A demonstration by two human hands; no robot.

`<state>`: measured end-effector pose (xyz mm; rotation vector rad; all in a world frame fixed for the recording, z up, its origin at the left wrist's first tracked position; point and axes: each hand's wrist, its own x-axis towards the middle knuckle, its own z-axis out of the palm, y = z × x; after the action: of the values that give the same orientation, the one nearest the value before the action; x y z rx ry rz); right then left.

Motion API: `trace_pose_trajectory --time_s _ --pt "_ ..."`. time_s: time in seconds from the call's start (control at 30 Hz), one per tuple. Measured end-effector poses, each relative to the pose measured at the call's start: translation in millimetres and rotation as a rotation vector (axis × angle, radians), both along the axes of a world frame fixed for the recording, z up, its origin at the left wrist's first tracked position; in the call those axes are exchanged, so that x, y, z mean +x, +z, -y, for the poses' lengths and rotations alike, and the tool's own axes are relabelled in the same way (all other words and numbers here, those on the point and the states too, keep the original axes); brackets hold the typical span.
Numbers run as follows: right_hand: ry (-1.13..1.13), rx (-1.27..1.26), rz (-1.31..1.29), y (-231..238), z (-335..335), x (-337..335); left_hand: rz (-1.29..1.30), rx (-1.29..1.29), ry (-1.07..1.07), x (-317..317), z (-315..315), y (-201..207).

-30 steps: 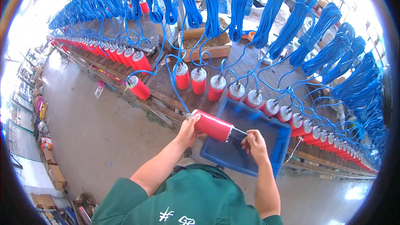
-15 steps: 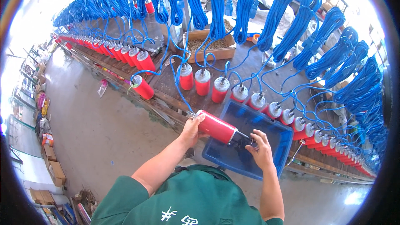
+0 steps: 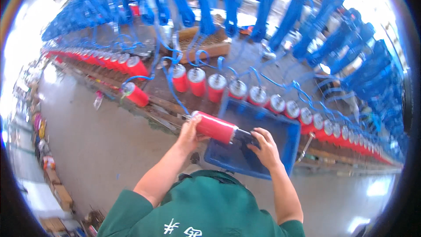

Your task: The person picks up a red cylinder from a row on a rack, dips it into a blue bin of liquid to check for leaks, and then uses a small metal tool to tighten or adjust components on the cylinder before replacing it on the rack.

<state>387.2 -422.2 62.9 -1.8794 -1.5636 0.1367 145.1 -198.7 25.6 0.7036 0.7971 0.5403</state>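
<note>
My left hand (image 3: 188,135) is closed round the silver-capped end of a red cylindrical motor (image 3: 215,128), which lies tilted in front of me, its other end lower and to the right. A blue cable runs up from the capped end. From the far end juts a thin dark shaft (image 3: 244,135). My right hand (image 3: 265,147) has its fingers curled at the shaft's tip, thumb below; motion blur softens the contact. Below the motor's right end sits a blue plastic tub (image 3: 280,149), dark inside.
Similar red motors (image 3: 196,81) stand in a long row along the bench (image 3: 164,92), one lying tilted (image 3: 137,95) at its left edge. Coiled blue cables (image 3: 280,13) hang above. A cardboard box (image 3: 210,49) of small brass-coloured parts sits behind. Boxes (image 3: 63,196) line the left wall.
The whole view has shifted, so the bench, tub and motor appear further left and it is blurred. Both hands keep their places on the motor and at its shaft.
</note>
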Motion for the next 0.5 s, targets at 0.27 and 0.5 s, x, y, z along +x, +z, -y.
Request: trace_pose_trajectory --time_s 0.27,0.5 --pt "-0.285 -0.185 -1.015 -5 -11 1 0.013 0.112 -0.038 11 8 18" --pt "-0.34 0.067 -0.728 4 14 16 -0.065 0.132 0.012 6 13 20"
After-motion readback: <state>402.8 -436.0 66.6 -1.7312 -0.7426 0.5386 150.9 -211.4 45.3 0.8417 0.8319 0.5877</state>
